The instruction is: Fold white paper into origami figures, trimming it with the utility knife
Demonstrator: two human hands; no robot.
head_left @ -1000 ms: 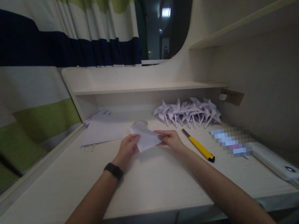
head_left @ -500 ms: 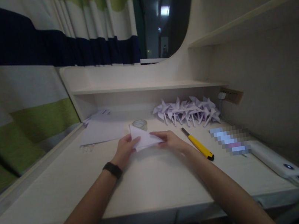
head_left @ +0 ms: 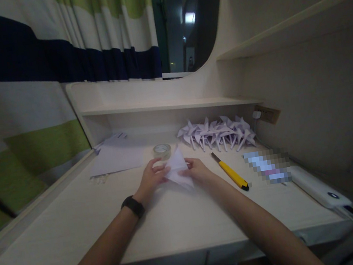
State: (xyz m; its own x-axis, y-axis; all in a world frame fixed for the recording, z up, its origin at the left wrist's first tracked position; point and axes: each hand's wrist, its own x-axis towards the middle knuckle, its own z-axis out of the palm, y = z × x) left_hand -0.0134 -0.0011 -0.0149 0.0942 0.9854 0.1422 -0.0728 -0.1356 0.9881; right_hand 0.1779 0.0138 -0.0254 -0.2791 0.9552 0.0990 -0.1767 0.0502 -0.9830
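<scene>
A folded piece of white paper (head_left: 177, 166) is held just above the desk, with one corner pointing up and another pointing down. My left hand (head_left: 153, 178) grips its left corner, thumb on the near face; a dark watch is on that wrist. On the right edge, my right hand (head_left: 198, 170) pinches the paper between thumb and fingers. Just behind the paper stands a roll of clear tape (head_left: 162, 151). To the right of my right hand lies a yellow utility knife (head_left: 230, 171).
A stack of white paper sheets (head_left: 117, 157) lies at the back left. Several paper pinwheels (head_left: 218, 133) are piled at the back right. A phone (head_left: 264, 167), blurred out, and a white power strip-like box (head_left: 319, 188) with cables lie along the right side. A low shelf (head_left: 166, 106) overhangs the back.
The paper has been turned in my hands, from a wide, flat-bottomed triangle to one with a corner pointing up. The whole view has shifted slightly.
</scene>
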